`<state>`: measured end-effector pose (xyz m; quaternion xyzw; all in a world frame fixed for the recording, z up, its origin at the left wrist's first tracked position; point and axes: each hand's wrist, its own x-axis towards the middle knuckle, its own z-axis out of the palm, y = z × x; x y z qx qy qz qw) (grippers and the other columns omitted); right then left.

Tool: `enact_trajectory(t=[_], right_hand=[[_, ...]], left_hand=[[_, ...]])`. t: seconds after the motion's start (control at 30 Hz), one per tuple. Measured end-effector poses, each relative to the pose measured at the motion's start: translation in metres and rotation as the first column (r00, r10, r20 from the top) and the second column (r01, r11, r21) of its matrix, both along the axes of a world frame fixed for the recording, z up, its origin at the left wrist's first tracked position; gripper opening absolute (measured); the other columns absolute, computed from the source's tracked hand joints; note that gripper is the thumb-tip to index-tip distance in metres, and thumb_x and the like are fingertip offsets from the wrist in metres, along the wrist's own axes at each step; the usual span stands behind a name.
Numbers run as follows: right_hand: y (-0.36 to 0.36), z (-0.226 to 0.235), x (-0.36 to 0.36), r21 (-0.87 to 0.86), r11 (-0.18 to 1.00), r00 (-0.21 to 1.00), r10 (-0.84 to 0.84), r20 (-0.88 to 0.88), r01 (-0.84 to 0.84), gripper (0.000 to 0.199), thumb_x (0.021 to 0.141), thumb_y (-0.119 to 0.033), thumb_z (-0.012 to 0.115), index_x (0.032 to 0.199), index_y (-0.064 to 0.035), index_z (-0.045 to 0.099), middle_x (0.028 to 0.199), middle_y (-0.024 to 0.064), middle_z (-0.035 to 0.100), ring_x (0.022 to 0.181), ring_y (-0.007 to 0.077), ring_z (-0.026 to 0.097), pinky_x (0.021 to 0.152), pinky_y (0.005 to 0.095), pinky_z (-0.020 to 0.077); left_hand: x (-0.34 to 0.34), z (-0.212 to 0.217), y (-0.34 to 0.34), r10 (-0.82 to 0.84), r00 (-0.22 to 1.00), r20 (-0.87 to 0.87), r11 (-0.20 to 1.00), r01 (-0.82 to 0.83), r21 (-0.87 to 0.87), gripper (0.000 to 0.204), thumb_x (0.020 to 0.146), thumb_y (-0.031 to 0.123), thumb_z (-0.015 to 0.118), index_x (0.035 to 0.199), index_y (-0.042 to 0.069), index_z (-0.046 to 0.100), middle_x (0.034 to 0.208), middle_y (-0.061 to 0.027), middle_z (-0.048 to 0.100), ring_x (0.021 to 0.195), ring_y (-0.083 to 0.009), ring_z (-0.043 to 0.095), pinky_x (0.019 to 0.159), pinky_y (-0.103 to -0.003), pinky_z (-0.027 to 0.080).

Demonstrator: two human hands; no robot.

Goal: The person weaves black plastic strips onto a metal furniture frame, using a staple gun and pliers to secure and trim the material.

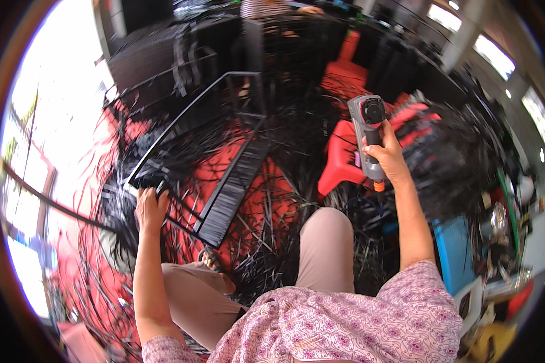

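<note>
- While the right hand is raised, it is wrapped tight round a grey staple gun — held above the red plastic stool.
- Left hand grips the near corner of the black woven-strip frame on the red floor.
- Loose black strips lie round the knees.

A red floor is strewn with black strips and strands lying in loose heaps. Strong daylight pours in from a big window on the left, washing out that side. A red plastic stool stands past the middle. At the far end is a dark table. Bright ceiling lights run along the upper right, and a blue bin sits at the right.
</note>
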<state>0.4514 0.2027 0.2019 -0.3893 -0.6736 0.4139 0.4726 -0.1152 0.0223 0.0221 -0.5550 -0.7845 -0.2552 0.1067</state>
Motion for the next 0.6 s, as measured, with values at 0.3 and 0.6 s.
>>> enact_trajectory(t=[0.3, 0.6], right_hand=[[-0.18, 0.012, 0.29, -0.192, 0.851, 0.861, -0.506, -0.052, 0.488, 0.084, 0.085, 0.006, 0.065, 0.157, -0.0093, 0.026, 0.089, 0.0107, 0.061, 0.066, 0.017, 0.061, 0.06, 0.0322, 0.0529], [-0.226, -0.035, 0.531, 0.2, 0.301, 0.132, -0.8, 0.586, 0.932, 0.088, 0.068, 0.0, 0.077, 0.146, 0.0053, 0.036, 0.108, 0.0278, 0.067, 0.079, 0.0336, 0.068, 0.069, 0.0407, 0.0539]], left_hand=[[0.019, -0.017, 0.005, -0.085, 0.963, -0.256, 0.986, 0.045, -0.158, 0.047, 0.095, 0.046, 0.058, 0.094, -0.001, 0.065, 0.088, -0.0226, 0.069, 0.092, -0.0416, 0.064, 0.093, -0.052, 0.041], [0.102, -0.015, -0.018, -0.21, 0.962, -0.175, 0.978, 0.205, -0.043, 0.037, 0.092, 0.034, 0.064, 0.077, 0.001, 0.057, 0.07, -0.0223, 0.064, 0.073, -0.0428, 0.061, 0.08, -0.05, 0.042]])
